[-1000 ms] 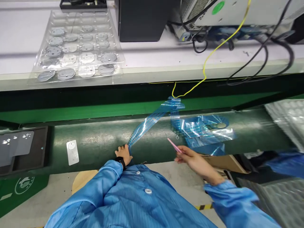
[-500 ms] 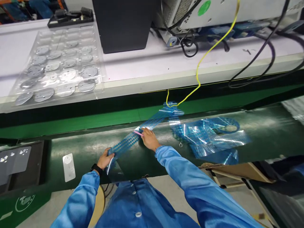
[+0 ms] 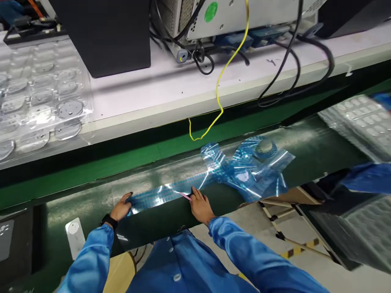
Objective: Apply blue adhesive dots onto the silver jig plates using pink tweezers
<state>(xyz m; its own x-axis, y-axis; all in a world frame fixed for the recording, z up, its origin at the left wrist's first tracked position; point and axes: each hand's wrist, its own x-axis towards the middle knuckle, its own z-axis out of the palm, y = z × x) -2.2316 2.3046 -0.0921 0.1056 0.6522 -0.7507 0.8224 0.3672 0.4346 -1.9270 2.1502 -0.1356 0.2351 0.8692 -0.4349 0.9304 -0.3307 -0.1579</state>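
- We find the left hand (image 3: 120, 207), with a black band at its wrist, at the left end of a long, translucent blue plastic film strip (image 3: 165, 194); its thumb and fingers look closed on that end, as far as the slight blur lets us judge.
- We see the right hand (image 3: 200, 206) clamped on a slender pink pointed tool (image 3: 185, 196), whose tip points left over the near edge of the strip.
- The strip lies stretched along a dark green, shiny work surface (image 3: 171, 221), running from the left hand, past the right hand's tool, to a crumpled heap of blue film (image 3: 244, 173) on the right.
- Just beside the left sleeve we have a pale, rounded rectangular plate (image 3: 75, 237) bearing a circular mark, lying flat on the green surface.
- At the far left we make out part of a black, shallow tray (image 3: 27, 240) with a grey sheet in it.
- Above, on a white shelf (image 3: 171, 83), we note a clear plastic compartment tray (image 3: 85, 95) holding flat, greyish rounded pieces, near a large black box (image 3: 106, 36).
- A thin yellow cable (image 3: 218, 93) hangs in a loop below the shelf's front edge.
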